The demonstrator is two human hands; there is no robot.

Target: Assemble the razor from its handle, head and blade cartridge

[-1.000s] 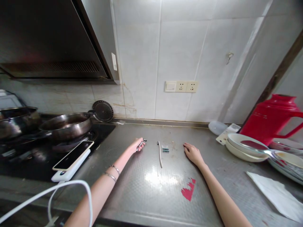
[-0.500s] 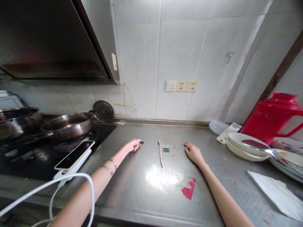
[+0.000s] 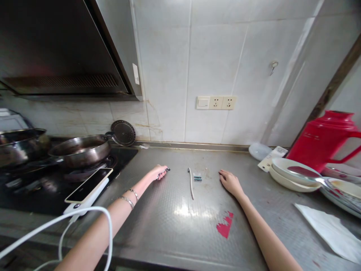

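Observation:
My left hand (image 3: 159,172) is closed around a slim, dark and silvery object (image 3: 168,169), whose dark tip sticks out past the fingers. Most of that object is hidden, so its kind does not show. On the steel counter to its right lies a thin off-white stick (image 3: 191,186) with a greyish end. Beside the stick are small teal-and-clear pieces (image 3: 197,177), too small to name. My right hand (image 3: 229,181) rests palm down on the counter, fingers stretched out and holding nothing, to the right of these pieces.
A torn red patch (image 3: 225,225) marks the steel counter (image 3: 158,233). At left, a pan (image 3: 80,150) stands on the stove, near a phone (image 3: 89,185) on a white power bank with a cable. Bowls (image 3: 293,180), a red thermos (image 3: 324,141) and white paper (image 3: 328,233) sit at right.
The left hand has turned slightly, and the dark tip it holds now points a little more upward. My right hand and the things on the counter stay in place.

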